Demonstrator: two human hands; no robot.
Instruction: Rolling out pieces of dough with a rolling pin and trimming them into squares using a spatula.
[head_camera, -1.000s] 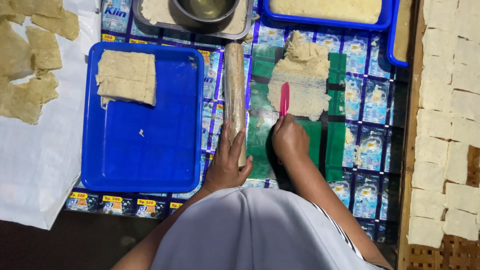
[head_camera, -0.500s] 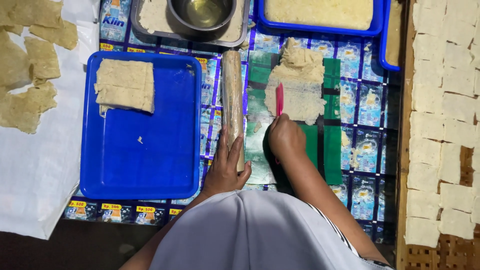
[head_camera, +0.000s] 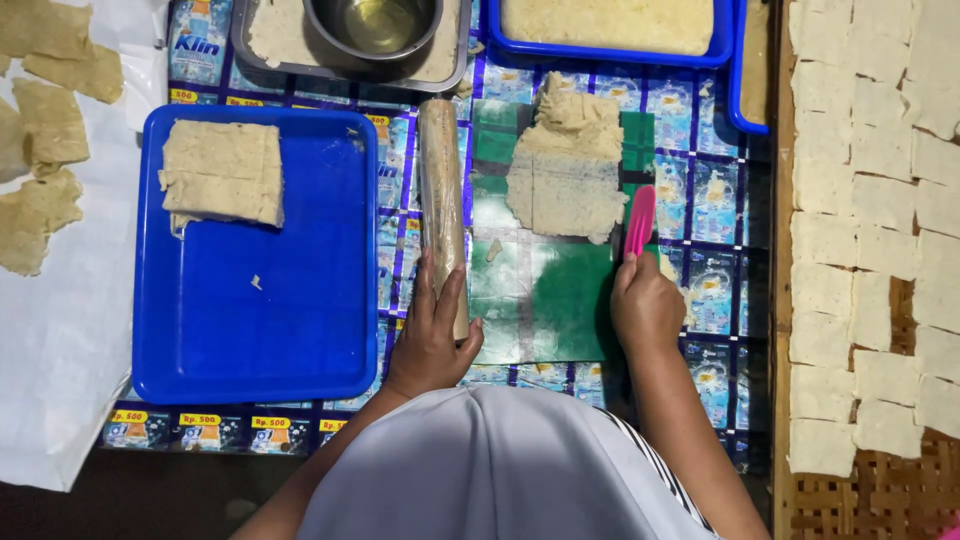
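Your right hand (head_camera: 647, 305) has pulled off the dough sheet since the earlier frames, where the pink cutter (head_camera: 639, 221) stood in the middle of it; now your fingers are closed around the cutter's handle and its blade lies along the sheet's right edge, just ahead of your knuckles. Your left hand (head_camera: 432, 335) has kept its place, palm down with fingers laid along the near end of the rolling pin (head_camera: 442, 200), thumb spread to the right.

The rolled dough sheet (head_camera: 568, 165) lies between your two hands and beyond them, on the green cutting mat (head_camera: 545, 295), its near edge now ragged and bare of the cutter. The pin runs away from your left hand along the mat's left side.

Left of your left hand sits the blue tray (head_camera: 300, 300), with a folded stack of dough (head_camera: 222, 172) at its far corner. Right of your right hand, cut squares (head_camera: 850, 250) lie in rows on woven matting. Farthest ahead stands a metal bowl (head_camera: 375, 25).
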